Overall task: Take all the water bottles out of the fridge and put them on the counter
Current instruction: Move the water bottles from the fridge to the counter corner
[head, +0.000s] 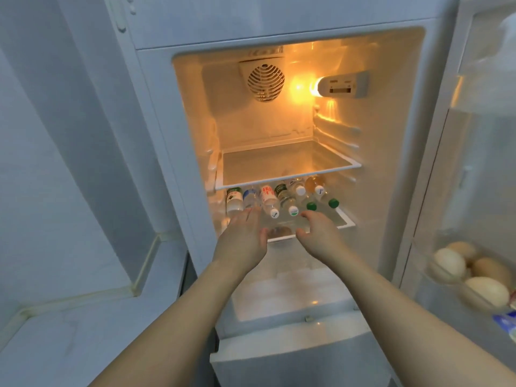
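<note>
Clear plastic water bottles (pixel 276 198) lying on lower glass fridge shelf (pixel 344 222). Left hand (pixel 244 233), right hand (pixel 318 229): fingers straight, holding nothing, at shelf front.

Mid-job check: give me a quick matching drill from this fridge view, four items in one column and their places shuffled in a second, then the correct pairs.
Items:
1. water bottles
2. eggs
3. upper shelf
4. left hand

Places:
A. in the open door's rack, at the right edge of the view
B. bare glass under the lit lamp
C. lying on the second shelf, caps towards the front
D. fingers straight, reaching at the leftmost bottles, holding nothing

Pairs: 1-C, 2-A, 3-B, 4-D
</note>
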{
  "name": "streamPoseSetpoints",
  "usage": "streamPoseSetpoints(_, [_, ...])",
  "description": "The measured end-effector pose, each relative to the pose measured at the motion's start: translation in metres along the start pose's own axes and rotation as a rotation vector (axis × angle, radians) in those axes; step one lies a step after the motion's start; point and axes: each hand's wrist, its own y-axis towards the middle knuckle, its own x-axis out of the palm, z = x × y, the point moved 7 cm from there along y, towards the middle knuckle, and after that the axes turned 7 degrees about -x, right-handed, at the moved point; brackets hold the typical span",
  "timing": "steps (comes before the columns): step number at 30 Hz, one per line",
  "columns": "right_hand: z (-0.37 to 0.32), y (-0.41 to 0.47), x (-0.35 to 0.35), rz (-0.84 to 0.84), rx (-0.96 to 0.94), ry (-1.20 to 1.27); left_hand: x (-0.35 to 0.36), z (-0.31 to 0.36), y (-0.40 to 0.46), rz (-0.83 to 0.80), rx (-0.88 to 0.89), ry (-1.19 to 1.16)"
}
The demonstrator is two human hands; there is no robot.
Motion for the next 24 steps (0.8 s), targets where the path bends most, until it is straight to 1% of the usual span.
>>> streamPoseSetpoints(3, [0.042,0.037,-0.002,0.048,0.138,0.086,0.018,0.003,0.038,-0.032,-0.083,-0.097])
streamPoseSetpoints(6, [0.075,0.066,-0.003,0.131,0.244,0.172,0.045,0.000,0.071,-0.146,-0.255,-0.289])
streamPoseSetpoints(7, [0.082,0.074,-0.004,0.163,0.260,0.190,0.057,-0.001,0.078,-0.206,-0.335,-0.378])
streamPoseSetpoints(9, [0.100,0.097,-0.003,0.212,0.295,0.227,0.089,0.001,0.097,-0.325,-0.510,-0.651])
streamPoseSetpoints(10, [0.104,0.103,-0.006,0.235,0.313,0.253,0.099,0.004,0.100,-0.354,-0.585,-0.790])
streamPoseSetpoints(11, [0.116,0.116,-0.006,0.267,0.336,0.281,0.115,0.007,0.112,-0.366,-0.629,-0.866])
streamPoseSetpoints(15, [0.153,0.159,-0.004,0.316,0.413,0.362,0.158,0.017,0.152,-0.420,-0.698,-0.958])
streamPoseSetpoints(20, [0.171,0.191,0.013,0.288,0.412,0.454,0.194,0.018,0.193,-0.466,-0.802,-1.096])
streamPoseSetpoints(24, [0.183,0.211,0.031,0.288,0.412,0.492,0.219,0.022,0.215,-0.551,-0.842,-1.163])
